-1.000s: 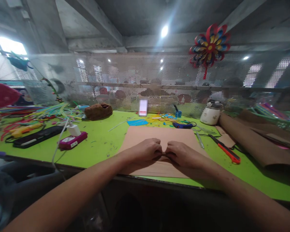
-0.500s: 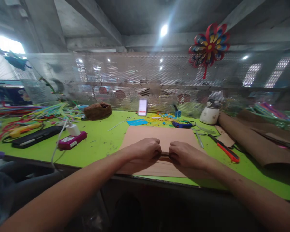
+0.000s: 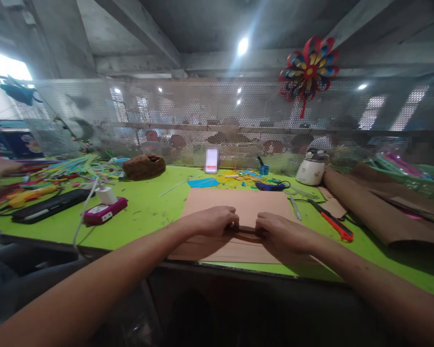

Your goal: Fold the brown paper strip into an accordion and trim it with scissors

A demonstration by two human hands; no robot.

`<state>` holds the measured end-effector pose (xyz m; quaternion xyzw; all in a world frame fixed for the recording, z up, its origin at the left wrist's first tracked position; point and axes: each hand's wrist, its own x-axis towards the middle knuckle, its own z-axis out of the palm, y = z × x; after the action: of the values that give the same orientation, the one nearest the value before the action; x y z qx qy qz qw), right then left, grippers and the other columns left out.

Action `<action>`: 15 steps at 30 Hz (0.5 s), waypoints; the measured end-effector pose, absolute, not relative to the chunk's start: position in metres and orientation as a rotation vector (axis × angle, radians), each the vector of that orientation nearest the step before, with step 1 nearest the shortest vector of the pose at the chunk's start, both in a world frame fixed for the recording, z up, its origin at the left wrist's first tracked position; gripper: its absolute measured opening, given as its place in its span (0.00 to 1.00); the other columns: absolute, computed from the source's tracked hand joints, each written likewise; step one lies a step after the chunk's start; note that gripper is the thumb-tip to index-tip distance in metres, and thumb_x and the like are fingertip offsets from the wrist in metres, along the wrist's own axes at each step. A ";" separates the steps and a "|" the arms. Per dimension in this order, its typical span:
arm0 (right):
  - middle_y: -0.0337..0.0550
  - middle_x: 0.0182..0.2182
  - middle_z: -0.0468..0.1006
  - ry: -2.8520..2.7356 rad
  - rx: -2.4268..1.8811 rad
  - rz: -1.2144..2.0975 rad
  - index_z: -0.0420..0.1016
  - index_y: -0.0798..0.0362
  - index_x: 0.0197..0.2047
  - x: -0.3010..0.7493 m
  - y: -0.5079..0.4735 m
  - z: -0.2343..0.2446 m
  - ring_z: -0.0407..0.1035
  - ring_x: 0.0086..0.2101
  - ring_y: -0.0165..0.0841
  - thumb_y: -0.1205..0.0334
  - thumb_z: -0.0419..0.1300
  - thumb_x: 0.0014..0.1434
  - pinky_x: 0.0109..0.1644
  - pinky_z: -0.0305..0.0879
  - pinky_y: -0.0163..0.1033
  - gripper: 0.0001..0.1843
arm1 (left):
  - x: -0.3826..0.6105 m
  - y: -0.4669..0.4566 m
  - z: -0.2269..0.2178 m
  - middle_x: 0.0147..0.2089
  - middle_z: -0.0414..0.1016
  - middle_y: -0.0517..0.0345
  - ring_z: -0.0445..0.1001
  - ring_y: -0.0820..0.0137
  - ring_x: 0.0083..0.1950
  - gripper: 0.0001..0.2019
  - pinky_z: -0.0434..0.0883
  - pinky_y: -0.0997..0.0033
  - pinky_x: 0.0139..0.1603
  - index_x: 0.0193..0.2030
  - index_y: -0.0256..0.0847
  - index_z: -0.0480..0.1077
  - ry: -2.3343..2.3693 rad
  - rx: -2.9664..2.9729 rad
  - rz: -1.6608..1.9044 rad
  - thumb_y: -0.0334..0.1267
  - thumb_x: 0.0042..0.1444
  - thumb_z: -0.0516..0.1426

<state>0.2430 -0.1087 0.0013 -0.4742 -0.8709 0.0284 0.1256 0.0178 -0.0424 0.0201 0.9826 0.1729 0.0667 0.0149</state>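
Observation:
My left hand (image 3: 219, 221) and my right hand (image 3: 280, 231) pinch the two ends of a narrow dark brown strip (image 3: 248, 231), whose material I cannot make out. The strip runs level between my fingers, low over a tan sheet of board (image 3: 246, 200) that lies at the front of the green table (image 3: 155, 217). Both hands have their fingers curled closed, and the strip's ends are hidden in them. Right of the sheet lie a grey pen-like tool (image 3: 295, 208) and a utility knife (image 3: 332, 219) with an orange-red handle.
Behind the sheet are blue paper (image 3: 203, 183), yellow scraps (image 3: 235, 178), a blue glue gun (image 3: 273, 186) and a phone (image 3: 211, 160). A white bottle (image 3: 311, 167) and brown roll (image 3: 376, 212) stand right. Left are a purple power strip (image 3: 106, 211) and another person's hand (image 3: 0, 173).
My hands have moved slightly apart, so more of the brown strip shows between them. At the far left the other person's hand has come further into view. The whole view has shifted a little.

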 end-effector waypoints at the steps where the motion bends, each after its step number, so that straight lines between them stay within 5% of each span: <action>1: 0.41 0.30 0.69 -2.544 -1.375 0.113 0.67 0.54 0.30 0.244 -0.107 0.001 0.62 0.28 0.29 0.72 0.53 0.52 0.31 0.52 0.33 0.05 | 0.017 -0.043 0.020 0.34 0.67 0.57 0.67 0.72 0.34 0.09 0.63 0.76 0.34 0.37 0.39 0.71 0.538 3.055 0.213 0.27 0.48 0.55; 15: 0.42 0.30 0.71 -2.641 -1.244 0.195 0.71 0.54 0.31 0.248 -0.102 0.008 0.64 0.31 0.30 0.72 0.53 0.51 0.33 0.55 0.33 0.07 | 0.010 -0.044 0.024 0.33 0.65 0.57 0.64 0.73 0.33 0.08 0.62 0.76 0.35 0.36 0.39 0.69 0.509 3.015 0.166 0.27 0.50 0.54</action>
<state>0.2476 -0.1018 0.0079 -0.4227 -0.8974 0.0661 0.1078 0.0101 -0.0443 0.0243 0.9838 0.1662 0.0540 0.0398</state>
